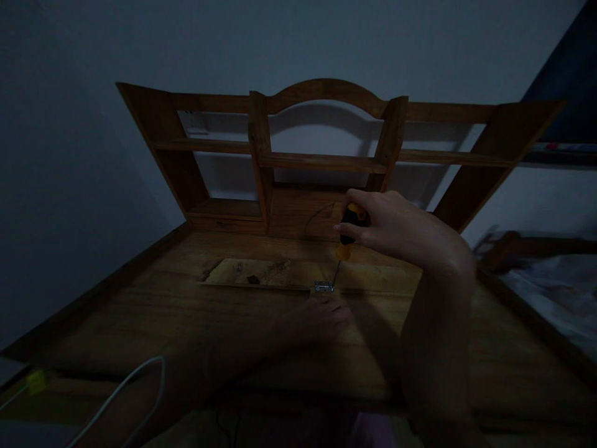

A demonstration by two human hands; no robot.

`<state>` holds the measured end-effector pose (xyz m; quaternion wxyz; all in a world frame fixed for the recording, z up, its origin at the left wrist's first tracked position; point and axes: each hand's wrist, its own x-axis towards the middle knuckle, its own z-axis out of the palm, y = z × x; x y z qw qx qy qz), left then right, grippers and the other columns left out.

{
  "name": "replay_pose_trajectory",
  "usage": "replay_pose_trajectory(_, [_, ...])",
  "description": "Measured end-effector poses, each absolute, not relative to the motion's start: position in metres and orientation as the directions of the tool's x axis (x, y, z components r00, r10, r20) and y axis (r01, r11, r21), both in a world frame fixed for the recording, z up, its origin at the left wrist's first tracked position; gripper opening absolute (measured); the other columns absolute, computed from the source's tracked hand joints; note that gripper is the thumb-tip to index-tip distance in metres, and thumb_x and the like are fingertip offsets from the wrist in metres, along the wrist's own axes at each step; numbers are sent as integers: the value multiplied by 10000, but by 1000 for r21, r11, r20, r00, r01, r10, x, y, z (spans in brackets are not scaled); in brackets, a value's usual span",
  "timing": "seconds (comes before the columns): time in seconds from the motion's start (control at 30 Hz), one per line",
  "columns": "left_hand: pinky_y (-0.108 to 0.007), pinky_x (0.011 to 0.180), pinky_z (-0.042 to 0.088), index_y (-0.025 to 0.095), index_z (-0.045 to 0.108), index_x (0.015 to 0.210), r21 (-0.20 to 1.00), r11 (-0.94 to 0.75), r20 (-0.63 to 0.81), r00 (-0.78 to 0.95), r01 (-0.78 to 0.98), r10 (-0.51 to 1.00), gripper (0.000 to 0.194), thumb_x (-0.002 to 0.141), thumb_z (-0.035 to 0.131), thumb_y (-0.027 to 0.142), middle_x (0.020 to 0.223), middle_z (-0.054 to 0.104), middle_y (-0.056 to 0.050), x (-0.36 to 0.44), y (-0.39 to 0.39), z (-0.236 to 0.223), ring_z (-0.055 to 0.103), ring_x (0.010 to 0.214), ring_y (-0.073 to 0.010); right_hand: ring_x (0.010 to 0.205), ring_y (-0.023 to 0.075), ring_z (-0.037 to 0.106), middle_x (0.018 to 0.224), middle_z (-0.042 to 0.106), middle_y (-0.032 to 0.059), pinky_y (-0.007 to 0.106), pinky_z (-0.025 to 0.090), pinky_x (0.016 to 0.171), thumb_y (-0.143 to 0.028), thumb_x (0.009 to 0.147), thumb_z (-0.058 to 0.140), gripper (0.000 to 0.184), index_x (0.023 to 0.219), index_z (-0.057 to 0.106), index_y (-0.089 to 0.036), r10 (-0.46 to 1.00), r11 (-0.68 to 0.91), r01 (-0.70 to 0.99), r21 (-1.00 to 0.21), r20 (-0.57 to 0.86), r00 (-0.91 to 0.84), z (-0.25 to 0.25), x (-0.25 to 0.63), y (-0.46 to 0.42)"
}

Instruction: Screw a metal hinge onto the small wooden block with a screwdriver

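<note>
My right hand [373,224] is closed around the yellow and black handle of a screwdriver [344,250]. The shaft points down, slightly tilted, and its tip meets the right end of a small shiny metal fitting [323,286], perhaps a hinge. That fitting lies on the wooden desktop [186,336] along a seam in the boards. Just in front of it, my left hand [326,317] rests flat with fingers extended, its fingertips near the fitting. Dim light and shadow blur the left fingers. Whether a screw sits under the tip is too small to tell.
A wooden shelf unit [321,163] with an arched top stands along the back of the desk against the wall. Left of the fitting is a worn, damaged strip [247,272] in the wood. A white cable [135,373] crosses my left forearm. Whitish plastic [555,298] lies beyond the right edge.
</note>
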<state>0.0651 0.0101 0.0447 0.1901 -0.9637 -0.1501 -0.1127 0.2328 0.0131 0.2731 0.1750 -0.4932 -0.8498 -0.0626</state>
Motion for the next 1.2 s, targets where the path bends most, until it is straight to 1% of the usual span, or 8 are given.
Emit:
replay_pose_trajectory(0.13, [-318, 740, 421, 149, 569, 1175, -352, -879, 286, 931, 322, 226, 207, 1025, 433, 193, 1046, 630, -54, 64, 9, 49, 570, 956, -182, 802, 205, 609, 910, 673, 54, 309, 368, 643, -432, 893, 604, 240, 977, 595, -207, 811, 516, 853, -72, 361, -460, 272, 232, 14])
replay_pose_trajectory(0.33, [-318, 783, 428, 149, 580, 1148, -340, -891, 290, 935, 302, 206, 177, 1002, 488, 187, 1065, 632, -41, 62, 9, 50, 565, 964, -174, 807, 211, 610, 931, 675, 61, 311, 369, 648, -442, 893, 605, 254, 979, 597, -204, 819, 501, 863, -67, 358, -448, 272, 230, 15])
replay_pose_trajectory(0.47, [-308, 759, 426, 164, 574, 1181, -339, -885, 272, 934, 319, 233, 204, 1001, 477, 177, 1053, 633, -47, 63, 9, 48, 574, 964, -176, 839, 234, 615, 916, 676, 70, 315, 368, 647, -480, 894, 599, 296, 995, 607, -202, 835, 458, 888, -51, 369, -409, 271, 229, 17])
replay_pose_trajectory(0.57, [-309, 801, 430, 161, 572, 1204, -341, -886, 270, 936, 313, 226, 229, 1015, 448, 196, 1048, 638, -49, 63, 10, 51, 581, 972, -175, 812, 234, 610, 908, 675, 75, 321, 366, 642, -513, 893, 589, 331, 979, 610, -194, 834, 436, 900, -19, 384, -396, 270, 229, 21])
replay_pose_trajectory(0.77, [-300, 778, 439, 154, 516, 1329, -360, -876, 277, 934, 319, 226, 322, 1029, 404, 183, 1027, 648, -53, 62, 9, 59, 586, 969, -170, 831, 244, 628, 884, 692, 85, 329, 388, 663, -540, 922, 537, 366, 947, 618, -184, 827, 427, 904, 19, 395, -399, 263, 228, 33])
replay_pose_trajectory(0.93, [-309, 771, 435, 145, 547, 1278, -382, -876, 287, 939, 295, 191, 286, 1028, 414, 182, 1024, 642, -59, 63, 11, 55, 588, 995, -179, 855, 253, 646, 904, 703, 103, 330, 399, 669, -576, 932, 489, 407, 941, 611, -187, 843, 429, 903, -8, 363, -397, 258, 227, 44])
replay_pose_trajectory(1.07, [-313, 780, 437, 149, 551, 1269, -385, -877, 292, 939, 288, 180, 283, 1034, 394, 168, 1026, 645, -52, 62, 11, 55, 584, 1002, -172, 843, 249, 646, 929, 697, 97, 329, 414, 683, -521, 882, 560, 346, 976, 580, -189, 834, 468, 883, -39, 352, -426, 256, 227, 48])
replay_pose_trajectory(1.2, [-301, 750, 434, 157, 575, 1204, -367, -880, 277, 938, 303, 208, 228, 1025, 436, 190, 1002, 644, -45, 62, 10, 57, 583, 961, -169, 892, 230, 648, 998, 694, 86, 319, 438, 742, -381, 871, 572, 230, 1016, 572, -203, 813, 530, 843, -93, 339, -474, 257, 226, 47])
